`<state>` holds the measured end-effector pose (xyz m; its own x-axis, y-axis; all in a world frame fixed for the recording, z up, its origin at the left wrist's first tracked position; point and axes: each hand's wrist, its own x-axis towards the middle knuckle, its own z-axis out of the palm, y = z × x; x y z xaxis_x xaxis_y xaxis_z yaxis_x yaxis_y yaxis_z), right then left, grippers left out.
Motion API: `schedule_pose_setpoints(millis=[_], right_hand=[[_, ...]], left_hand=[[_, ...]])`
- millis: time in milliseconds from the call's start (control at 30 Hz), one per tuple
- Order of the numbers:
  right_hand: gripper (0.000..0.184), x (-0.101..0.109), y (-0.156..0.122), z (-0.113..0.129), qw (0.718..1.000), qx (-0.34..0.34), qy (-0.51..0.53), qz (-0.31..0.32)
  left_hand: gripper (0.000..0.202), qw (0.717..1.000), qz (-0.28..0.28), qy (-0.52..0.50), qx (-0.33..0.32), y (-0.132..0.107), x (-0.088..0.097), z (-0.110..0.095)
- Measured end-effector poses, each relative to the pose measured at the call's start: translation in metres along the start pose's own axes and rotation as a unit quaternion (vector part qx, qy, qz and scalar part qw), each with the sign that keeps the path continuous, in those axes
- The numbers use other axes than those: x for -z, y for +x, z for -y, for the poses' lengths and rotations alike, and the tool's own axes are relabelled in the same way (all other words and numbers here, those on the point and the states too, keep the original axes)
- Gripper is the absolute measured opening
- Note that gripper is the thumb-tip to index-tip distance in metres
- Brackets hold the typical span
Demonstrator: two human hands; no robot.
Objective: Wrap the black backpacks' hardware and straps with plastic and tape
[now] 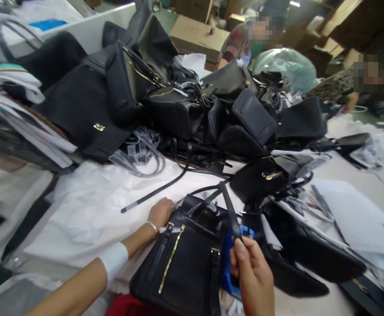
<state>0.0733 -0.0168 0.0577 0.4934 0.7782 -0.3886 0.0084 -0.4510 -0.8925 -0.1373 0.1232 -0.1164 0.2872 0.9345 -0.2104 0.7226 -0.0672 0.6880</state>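
Note:
A black leather-look backpack [187,263] with a gold zip and strap buckles lies tilted in front of me. At its upper left corner, my left hand [161,213] is closed on the edge, its fingertips partly hidden. My right hand [254,272] pinches the end of a black strap [230,208] between thumb and fingers, holding it up over the right side of the backpack. Just behind that hand sits a blue object [226,267], mostly covered. Another thin black strap [155,191] stretches across the white sheet beyond my left hand.
Black bags [168,109] are heaped along the back of the table, with several more at the right. Crumpled white wrapping [80,206] covers the left. Pale strips [30,123] hang at far left. Two people stand beyond the heap, near a clear plastic bag [284,66].

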Motion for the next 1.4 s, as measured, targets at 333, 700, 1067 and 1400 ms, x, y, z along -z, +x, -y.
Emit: schedule_pose_setpoints(millis=[333,700,1067,1400], right_hand=[[0.036,-0.081,-0.028,-0.059,0.940,0.087,-0.215,0.249],[0.039,-0.097,-0.016,-0.106,0.927,0.066,-0.284,0.238],[0.038,-0.090,-0.019,-0.094,0.962,0.040,-0.190,0.193],[0.033,-0.086,-0.020,-0.058,0.976,-0.022,-0.017,0.218]], left_hand=[[0.026,0.986,-0.146,0.041,0.061,-0.091,0.087,0.064],[0.026,0.975,-0.089,0.016,0.204,-0.116,0.099,0.086],[0.031,0.894,-0.146,-0.333,0.263,-0.093,0.113,0.091],[0.025,0.861,-0.190,-0.389,0.267,-0.114,0.137,0.072]])
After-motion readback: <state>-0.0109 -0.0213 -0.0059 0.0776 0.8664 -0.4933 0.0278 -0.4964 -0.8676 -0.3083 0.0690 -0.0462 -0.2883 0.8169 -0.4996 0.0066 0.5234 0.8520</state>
